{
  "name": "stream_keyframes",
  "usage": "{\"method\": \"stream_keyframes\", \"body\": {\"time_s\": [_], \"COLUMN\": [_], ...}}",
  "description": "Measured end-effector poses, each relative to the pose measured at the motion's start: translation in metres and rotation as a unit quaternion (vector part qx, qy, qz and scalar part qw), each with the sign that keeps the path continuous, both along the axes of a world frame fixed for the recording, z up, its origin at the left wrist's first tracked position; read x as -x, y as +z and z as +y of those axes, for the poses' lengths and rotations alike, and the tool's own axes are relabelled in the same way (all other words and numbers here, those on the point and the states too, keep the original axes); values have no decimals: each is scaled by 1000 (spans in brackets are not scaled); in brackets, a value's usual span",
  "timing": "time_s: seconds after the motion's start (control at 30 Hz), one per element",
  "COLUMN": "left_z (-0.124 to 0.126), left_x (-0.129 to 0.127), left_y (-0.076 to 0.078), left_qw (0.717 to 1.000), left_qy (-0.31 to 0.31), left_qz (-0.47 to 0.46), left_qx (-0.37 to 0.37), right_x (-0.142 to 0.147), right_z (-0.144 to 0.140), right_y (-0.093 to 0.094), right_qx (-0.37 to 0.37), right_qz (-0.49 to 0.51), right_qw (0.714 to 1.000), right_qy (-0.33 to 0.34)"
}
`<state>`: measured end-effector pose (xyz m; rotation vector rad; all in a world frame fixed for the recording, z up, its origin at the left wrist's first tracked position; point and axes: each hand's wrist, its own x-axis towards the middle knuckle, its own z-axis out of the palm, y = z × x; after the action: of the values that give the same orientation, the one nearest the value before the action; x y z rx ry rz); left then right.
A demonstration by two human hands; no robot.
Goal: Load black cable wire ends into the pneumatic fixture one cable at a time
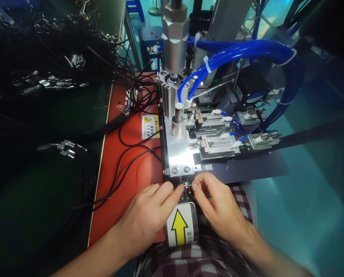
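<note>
Thin coloured wires [188,186], green, red and whitish, stretch between my fingertips at the small black fixture [184,196] on the machine's front. My right hand [218,198] comes from the right, thumb and forefinger pinched on the wires. From the left, my left hand [149,206] reaches in with its fingers closed together, the fingertips against the left end of the wires. What it grips is hidden under the fingers. Just below the fixture sits a white plate with a yellow arrow [179,227]. The metal press block [179,154] stands directly beyond my fingertips.
Black cables [126,163] loop over the red mat [131,169] on the left. Bundles of cables with silvery connector ends [68,148] lie on the dark table. Blue air hoses [247,50] arch over the pneumatic cylinders [218,148] at right. A warning label [150,127] is beside the press.
</note>
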<state>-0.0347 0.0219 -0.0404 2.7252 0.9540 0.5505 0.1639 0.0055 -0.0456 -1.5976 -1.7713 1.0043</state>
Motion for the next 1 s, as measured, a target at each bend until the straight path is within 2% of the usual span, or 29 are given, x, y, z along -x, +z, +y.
{"method": "stream_keyframes", "body": {"time_s": [0.2, 0.43, 0.6, 1.0], "left_z": [-1, 0, -1, 0], "left_x": [1, 0, 1, 1], "left_y": [1, 1, 1, 0], "left_qw": [1000, 1000, 1000, 1000], "left_qy": [0, -3, -4, -2], "left_qz": [-3, 18, 18, 12], "left_qx": [0, -16, -18, -14], "right_x": [0, 4, 4, 4], "right_z": [2, 4, 1, 4], "right_y": [2, 6, 5, 7], "right_qx": [3, 39, 23, 34], "right_qz": [5, 1, -22, -6], "right_qw": [1000, 999, 999, 999], "right_qy": [1, -17, -13, -7]}}
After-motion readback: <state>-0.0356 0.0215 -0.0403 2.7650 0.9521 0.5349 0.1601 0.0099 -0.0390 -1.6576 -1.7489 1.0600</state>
